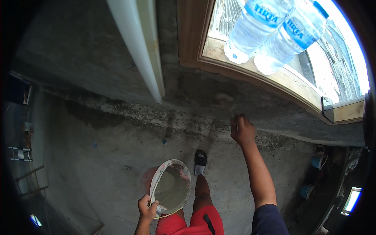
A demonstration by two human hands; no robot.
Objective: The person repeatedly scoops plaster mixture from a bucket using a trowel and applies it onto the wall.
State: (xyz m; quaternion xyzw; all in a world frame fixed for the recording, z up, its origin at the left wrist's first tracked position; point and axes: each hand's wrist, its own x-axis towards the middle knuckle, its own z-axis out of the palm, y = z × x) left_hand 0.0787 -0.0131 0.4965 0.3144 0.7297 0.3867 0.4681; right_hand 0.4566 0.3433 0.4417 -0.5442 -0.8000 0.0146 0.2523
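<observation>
My left hand (148, 208) grips the rim of a bucket (172, 186) of wet grey mix at the lower middle, in front of my red shorts. My right hand (243, 131) is raised toward the grey plastered wall (203, 88) below the window, fingers curled; whatever it may hold is blurred and hidden. A darker, damp-looking patch shows on the wall just above it.
Two water bottles (252, 31) stand on the wooden window sill (301, 92) at upper right. A white pipe (139, 51) runs down the wall. Buckets (319, 160) sit at right; a ladder-like frame (29, 180) is at left. A small cap (164, 141) lies on the floor.
</observation>
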